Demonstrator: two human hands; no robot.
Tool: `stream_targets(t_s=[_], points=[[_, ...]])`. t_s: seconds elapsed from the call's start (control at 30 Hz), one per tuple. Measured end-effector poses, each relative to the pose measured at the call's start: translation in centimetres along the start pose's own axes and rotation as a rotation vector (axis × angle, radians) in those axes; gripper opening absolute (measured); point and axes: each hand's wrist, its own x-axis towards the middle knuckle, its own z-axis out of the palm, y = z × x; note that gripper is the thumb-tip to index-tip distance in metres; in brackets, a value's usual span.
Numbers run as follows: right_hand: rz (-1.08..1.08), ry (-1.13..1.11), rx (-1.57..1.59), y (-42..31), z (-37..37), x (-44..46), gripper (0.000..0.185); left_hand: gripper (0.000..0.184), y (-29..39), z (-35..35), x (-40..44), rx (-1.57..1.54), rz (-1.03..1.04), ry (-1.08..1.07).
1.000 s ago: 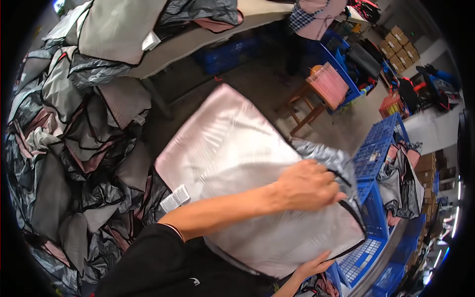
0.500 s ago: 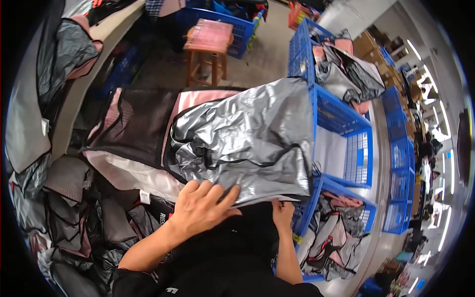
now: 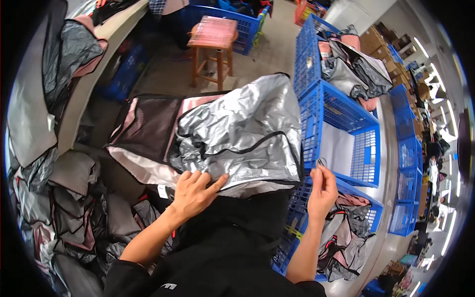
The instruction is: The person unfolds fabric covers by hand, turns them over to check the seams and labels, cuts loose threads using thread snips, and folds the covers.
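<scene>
A large silver-lined fabric piece [image 3: 247, 133] with black piping lies spread in front of me. Its left part is a dark mesh panel [image 3: 151, 123] bordered in pink. My left hand [image 3: 194, 194] holds the near edge of this sewn piece, fingers curled over it. To the right, clear of the fabric, my right hand [image 3: 322, 190] is raised with thumb and fingertips together. A small dark looped item [image 3: 321, 162] shows at those fingertips, against the crate rim; its kind is too small to tell.
Blue crates [image 3: 302, 123] line the right side; one holds silver and pink pieces [image 3: 349, 242], another more fabric [image 3: 356, 69]. A heap of sewn pieces [image 3: 74, 198] lies at left. Beyond the fabric stands a wooden stool [image 3: 213, 42]. Part of another person [image 3: 173, 24] shows behind.
My right hand has let go of the fabric's near right corner and moved up and right to the crate rim. My left hand stays on the near edge; the view has shifted slightly.
</scene>
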Motion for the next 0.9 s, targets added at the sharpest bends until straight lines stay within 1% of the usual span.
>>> stream_targets(t_s=[0.03,0.1,0.17,0.2,0.27,0.3,0.33,0.37,0.4,0.43,0.47,0.5,0.53,0.57,0.63,0.7,0.73,0.77,0.83,0.87,0.9], points=[[-0.128,-0.087,-0.084,-1.8,1.0,1.0,0.015,0.062,0.2,0.0,0.1,0.011,0.005,0.017],[-0.475,-0.265,-0.134,-5.0,4.1,2.4,0.026,0.056,0.5,0.3,-0.2,0.034,-0.006,0.04],[-0.659,-0.382,-0.346,-7.5,7.4,3.0,0.032,0.051,0.7,0.6,-0.4,0.036,-0.017,0.084],[-0.68,-0.398,-0.319,-6.7,8.6,3.1,0.032,0.05,0.8,0.8,-0.7,0.058,-0.023,0.088],[-0.751,-0.631,-0.318,-3.6,10.6,4.1,0.033,0.049,1.0,0.0,-0.9,-0.026,-0.038,0.089],[-0.76,-0.529,-0.245,-3.5,10.6,4.1,0.03,0.049,1.0,-0.4,-0.9,-0.079,-0.046,0.097],[-0.766,-0.479,-0.237,-3.1,9.9,4.1,0.028,0.046,1.0,-1.6,-0.9,-0.117,-0.08,0.059],[-0.767,-0.43,-0.234,-2.9,9.0,3.9,0.027,0.046,0.4,-1.5,-1.1,-0.117,-0.099,0.067],[-0.778,-0.44,-0.239,-2.7,8.5,3.3,0.027,0.044,-0.5,-1.1,-1.1,-0.253,-0.308,0.227],[-0.72,-0.401,-0.139,-2.7,8.0,2.6,0.027,0.042,-1.5,-0.9,-0.8,-0.393,-0.513,0.385],[-0.657,-0.36,-0.043,-2.9,7.7,2.0,0.026,0.039,-2.4,-2.3,0.4,-0.317,-0.46,0.332],[-0.66,-0.368,-0.051,-3.5,7.6,1.9,0.026,0.037,-3.1,-4.6,2.2,-0.237,-0.409,0.279],[-0.749,-0.36,-0.014,-4.3,7.3,2.0,0.026,0.038,-3.2,-6.7,3.7,-0.046,-0.304,0.026],[-0.836,-0.348,0.022,-4.8,7.1,1.9,0.026,0.034,-4.0,-6.1,4.8,-0.023,-0.27,-0.066],[-0.848,-0.325,-0.013,-5.3,6.5,2.2,0.025,0.027,-7.4,-4.3,6.2,0.011,-0.155,-0.275],[-0.934,-0.248,-0.137,-4.8,5.3,3.5,0.026,0.022,-10.2,-4.2,6.5,-0.284,-0.129,-0.019],[-0.897,-0.227,-0.182,-4.0,4.6,4.2,0.032,0.016,-11.8,-3.6,6.8,-0.41,-0.115,0.165],[-0.89,-0.198,-0.203,-3.2,4.2,4.5,0.032,0.006,-11.4,-5.7,7.3,-0.907,-0.564,0.102],[-0.633,-0.254,-0.267,-1.7,3.7,4.8,0.038,0.008,-12.3,-7.4,8.2,-1.154,-0.64,0.046],[-0.594,-0.302,-0.236,-1.2,3.6,5.3,0.042,0.01,-12.2,-6.8,8.7,-1.202,-0.675,0.072],[-0.6,-0.292,-0.238,-1.4,3.6,5.5,0.042,0.011,-12.2,-5.9,9.0,-1.25,-0.715,0.095]])
